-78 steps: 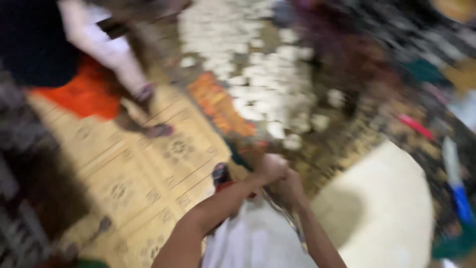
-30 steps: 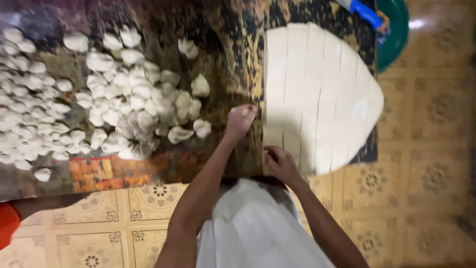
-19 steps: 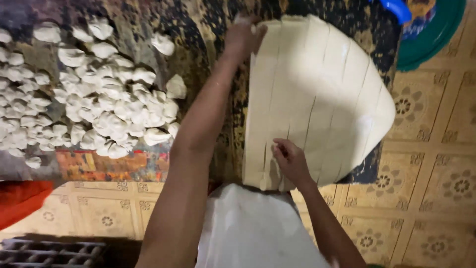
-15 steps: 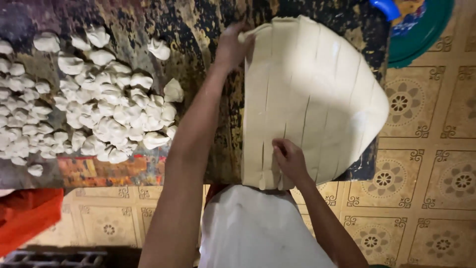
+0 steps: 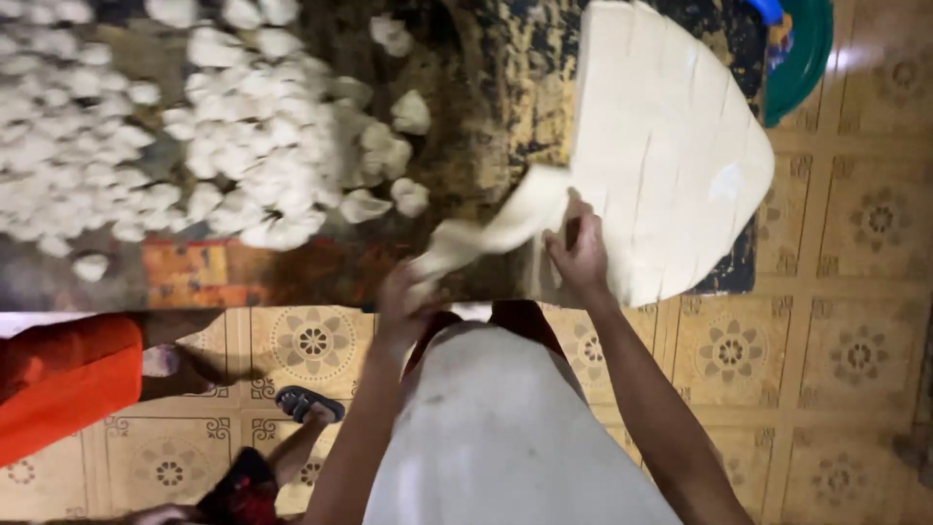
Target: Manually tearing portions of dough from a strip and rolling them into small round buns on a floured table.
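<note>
Peeling dough strip (image 5: 505, 226) | left hand (image 5: 403, 297) pinching its end, right hand (image 5: 581, 255) pressed onto dough sheet (image 5: 671, 146) | we risk tearing it if tugged.

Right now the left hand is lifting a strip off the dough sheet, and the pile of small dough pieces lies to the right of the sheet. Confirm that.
Not quite. The head view shows the pile of small dough pieces lying left of the dough sheet, not right. The left hand does hold the strip, while the right hand rests on the sheet's near edge.
</note>
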